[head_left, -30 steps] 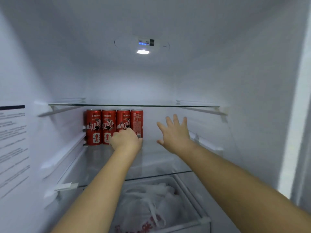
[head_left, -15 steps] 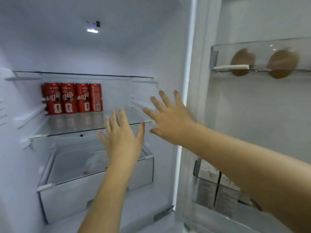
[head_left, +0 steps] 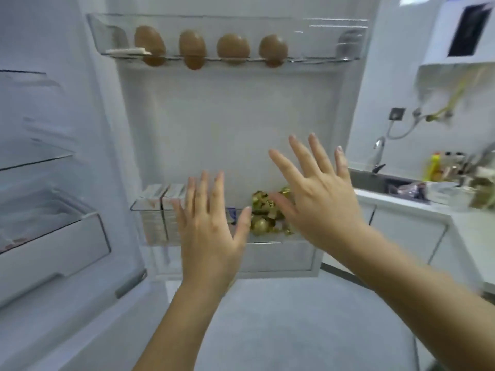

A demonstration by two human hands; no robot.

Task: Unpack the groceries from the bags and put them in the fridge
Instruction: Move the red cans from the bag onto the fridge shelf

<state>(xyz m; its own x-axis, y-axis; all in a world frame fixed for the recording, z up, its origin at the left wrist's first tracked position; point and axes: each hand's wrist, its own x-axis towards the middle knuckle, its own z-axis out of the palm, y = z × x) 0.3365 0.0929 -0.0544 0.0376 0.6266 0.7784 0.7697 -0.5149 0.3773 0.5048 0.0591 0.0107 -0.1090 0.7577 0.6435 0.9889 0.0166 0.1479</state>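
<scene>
Left grip [head_left: 211,231]: released, fingers spread, empty.
Right grip [head_left: 318,199]: released, empty.
Eggs [head_left: 233,48], 12 o'clock: likely fragile; cradle them from below.
Foil sweets [head_left: 262,223], between the grips: probably light and crinkly.

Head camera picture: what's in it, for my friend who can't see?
A left hand and a right hand, both open and empty, hover before an open fridge door. Four brown eggs sit in its top rack; white cartons and gold-wrapped items are in the lower rack. A sink is at right.
</scene>
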